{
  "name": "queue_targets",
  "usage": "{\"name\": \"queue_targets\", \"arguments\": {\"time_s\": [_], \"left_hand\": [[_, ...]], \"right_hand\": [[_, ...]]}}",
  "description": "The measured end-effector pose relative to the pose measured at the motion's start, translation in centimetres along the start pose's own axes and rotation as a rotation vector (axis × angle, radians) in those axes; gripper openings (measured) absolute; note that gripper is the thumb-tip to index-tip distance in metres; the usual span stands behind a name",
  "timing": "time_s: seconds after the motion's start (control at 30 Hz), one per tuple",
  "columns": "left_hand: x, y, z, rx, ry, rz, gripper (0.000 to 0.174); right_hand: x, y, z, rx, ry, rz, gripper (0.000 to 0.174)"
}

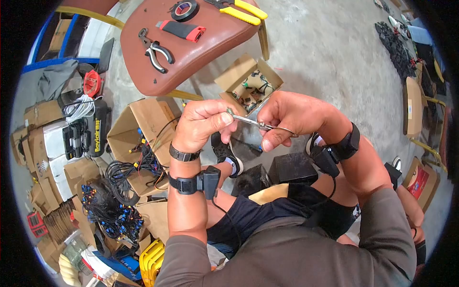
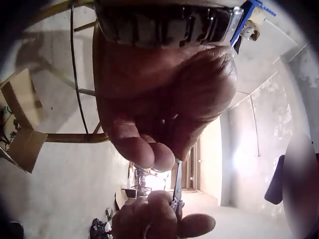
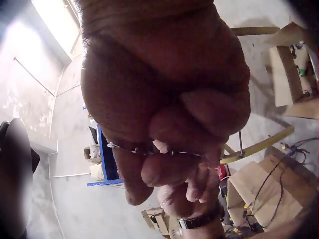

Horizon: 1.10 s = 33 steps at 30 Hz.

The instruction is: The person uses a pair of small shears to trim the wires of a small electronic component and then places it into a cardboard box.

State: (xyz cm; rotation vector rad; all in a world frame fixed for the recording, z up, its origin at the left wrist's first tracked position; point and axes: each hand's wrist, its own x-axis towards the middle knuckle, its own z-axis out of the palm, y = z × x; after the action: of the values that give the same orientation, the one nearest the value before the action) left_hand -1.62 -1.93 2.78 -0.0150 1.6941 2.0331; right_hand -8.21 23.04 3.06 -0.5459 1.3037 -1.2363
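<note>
1. Head view: slim metal tool [image 1: 248, 119] spans the gap between the two hands, above the lap, pivot near the right fingers, loop at the handle end. Reads light, stiff, probably smooth enough to slip; best taken at the handle, behind the pivot, fingers off the tip. Small greenish piece [image 1: 230, 111] sits at the tip end. Likely near weightless, easy to drop or crush; take it by the edges, light pinch. Left hand [image 1: 198, 125] pinches it, thumb against index. Right hand [image 1: 299, 115] grips the tool's handle end, thumb side toward the body. Both forearms reach forward and angle in.

2. Left wrist view: left fingers curled in, tips meeting right at the tool's tip. Piece mostly hidden, can't judge its shape or softness. Right hand beyond, curled on the handle, tool running between the two.

3. Right wrist view: right palm fills the frame, fingers bent, thin metal of the tool crossing them. Tip and piece can't be made out here. Left hand just past the right fingers, watch [image 3: 199, 220] on its wrist.
</note>
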Motion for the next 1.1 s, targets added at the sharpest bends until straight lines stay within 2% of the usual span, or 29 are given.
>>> {"name": "queue_targets", "arguments": {"time_s": [0.17, 0.37, 0.5, 0.6, 0.7, 0.97, 1.1], "left_hand": [[-0.1, -0.2, 0.1, -0.044, 0.016, 0.008, 0.027], [1.0, -1.7, 2.1, -0.403, 0.135, 0.187, 0.027], [1.6, -2.3, 2.6, -0.505, 0.139, 0.239, 0.026], [1.4, -2.2, 3.2, -0.5, 0.202, 0.231, 0.024], [1.4, -2.7, 2.8, -0.436, 0.165, 0.26, 0.028], [1.4, -2.6, 3.4, -0.398, 0.208, 0.274, 0.028], [1.3, -2.4, 2.9, -0.312, 0.218, 0.268, 0.024]], "right_hand": [[-0.1, -0.5, 0.1, 0.015, -0.008, 0.025, 0.027], [0.6, -0.2, 0.6, 0.116, 0.097, -0.134, 0.024], [0.9, -0.5, 1.3, 0.197, 0.14, -0.208, 0.022], [1.1, 0.0, 1.2, 0.143, 0.156, -0.251, 0.021], [1.1, -0.1, 1.2, 0.08, 0.17, -0.252, 0.022], [1.2, 0.2, 1.1, 0.021, 0.196, -0.26, 0.026], [0.7, -0.4, 1.2, 0.147, 0.163, -0.183, 0.027]]}}
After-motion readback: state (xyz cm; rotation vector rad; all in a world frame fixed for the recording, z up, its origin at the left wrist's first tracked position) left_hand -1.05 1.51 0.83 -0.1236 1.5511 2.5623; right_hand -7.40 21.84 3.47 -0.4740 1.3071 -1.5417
